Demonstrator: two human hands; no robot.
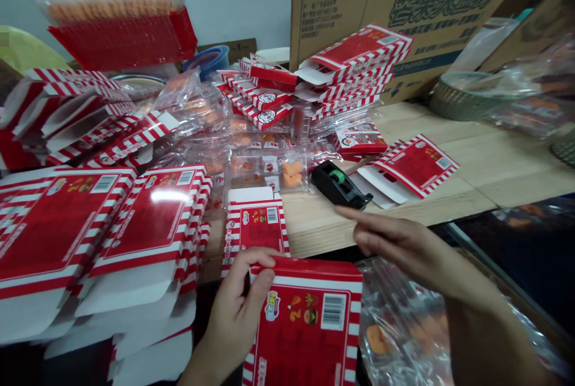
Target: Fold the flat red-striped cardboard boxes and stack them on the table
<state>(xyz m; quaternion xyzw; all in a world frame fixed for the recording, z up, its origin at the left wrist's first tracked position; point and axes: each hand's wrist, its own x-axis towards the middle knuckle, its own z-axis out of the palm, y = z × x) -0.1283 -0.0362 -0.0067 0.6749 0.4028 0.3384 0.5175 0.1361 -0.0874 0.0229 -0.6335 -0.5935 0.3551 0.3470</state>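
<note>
left hand (pixel 238 308) pinches red box (pixel 305 326) by its corner. right hand (pixel 399 242) hovers near tape dispenser (pixel 335 185); index finger extended, others curled.

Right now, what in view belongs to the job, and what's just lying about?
Likely in the job:
- red box, in left hand
- tape dispenser, near right hand
- stacked striped cartons

Apparently lying about:
- blue tub
- large cardboard box
</note>
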